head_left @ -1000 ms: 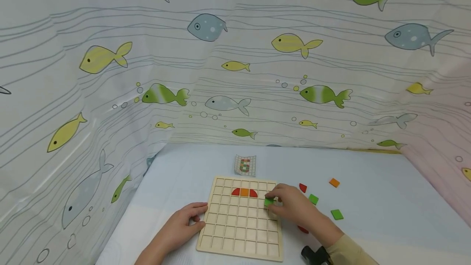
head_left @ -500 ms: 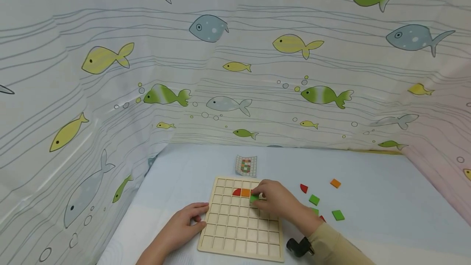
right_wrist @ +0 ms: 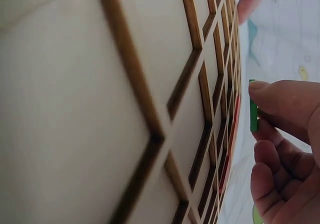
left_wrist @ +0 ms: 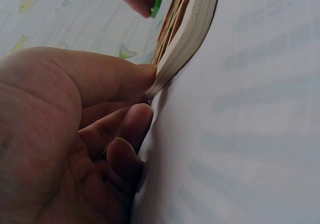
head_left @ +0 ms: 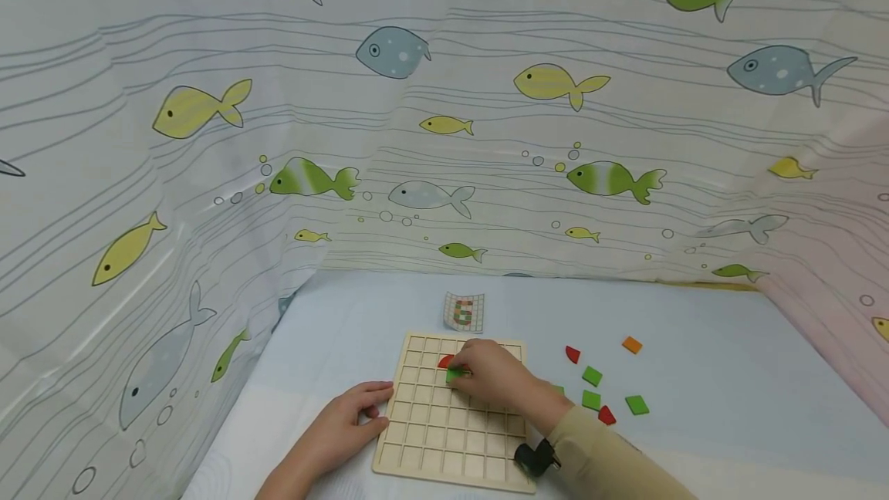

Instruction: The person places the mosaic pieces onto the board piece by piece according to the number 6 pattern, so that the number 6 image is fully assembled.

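A wooden grid board [head_left: 454, 438] lies on the table. My right hand [head_left: 495, 375] pinches a small green square tile [head_left: 454, 376] between thumb and fingertips, just above the board's upper rows. In the right wrist view the green tile [right_wrist: 253, 111] is edge-on and apart from the grid. A red quarter-round piece [head_left: 445, 361] shows in an upper row; the hand hides the pieces beside it. At the board's left edge, my left hand [head_left: 343, 424] touches the rim with its thumb and forefinger, the other fingers loosely bent.
Right of the board lie several loose pieces: an orange square [head_left: 631, 345], red quarter-rounds [head_left: 572, 354] and green tiles [head_left: 637, 405]. Behind the board is a small printed card [head_left: 463, 312] with a coloured figure. A fish-patterned curtain [head_left: 486, 160] surrounds the table.
My right hand has moved left across the board with the green tile, from the right-hand columns to near the red quarter-round. The left hand has stayed at the rim.
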The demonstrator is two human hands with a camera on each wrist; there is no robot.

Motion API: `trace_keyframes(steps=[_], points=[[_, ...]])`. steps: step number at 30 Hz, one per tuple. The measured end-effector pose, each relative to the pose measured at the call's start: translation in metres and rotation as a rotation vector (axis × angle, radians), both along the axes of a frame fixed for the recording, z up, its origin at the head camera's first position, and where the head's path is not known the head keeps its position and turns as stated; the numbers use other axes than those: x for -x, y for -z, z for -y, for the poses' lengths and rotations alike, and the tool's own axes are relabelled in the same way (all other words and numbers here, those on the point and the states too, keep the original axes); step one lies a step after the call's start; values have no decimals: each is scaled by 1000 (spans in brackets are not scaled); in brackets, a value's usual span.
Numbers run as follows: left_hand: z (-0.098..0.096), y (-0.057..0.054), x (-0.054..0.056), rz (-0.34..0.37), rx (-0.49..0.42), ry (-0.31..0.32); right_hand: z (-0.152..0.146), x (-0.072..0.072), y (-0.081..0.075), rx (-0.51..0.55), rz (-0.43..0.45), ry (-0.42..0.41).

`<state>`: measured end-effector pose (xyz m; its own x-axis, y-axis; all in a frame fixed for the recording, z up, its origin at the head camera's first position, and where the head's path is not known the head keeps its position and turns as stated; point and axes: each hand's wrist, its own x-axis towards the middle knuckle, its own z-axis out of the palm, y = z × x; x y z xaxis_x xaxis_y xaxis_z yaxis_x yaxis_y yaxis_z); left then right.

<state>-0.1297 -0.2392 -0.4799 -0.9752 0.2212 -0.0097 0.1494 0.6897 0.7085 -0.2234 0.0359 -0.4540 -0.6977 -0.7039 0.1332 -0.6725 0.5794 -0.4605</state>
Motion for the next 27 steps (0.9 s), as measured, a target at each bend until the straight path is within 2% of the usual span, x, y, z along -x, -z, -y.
trace_keyframes(steps=[10, 27], points=[[0, 1, -1, 15, -12, 0, 15, 2, 9, -81, -33, -15], [1, 2, 1, 10, -20, -3, 22, 1, 5, -113, -38, -16]])
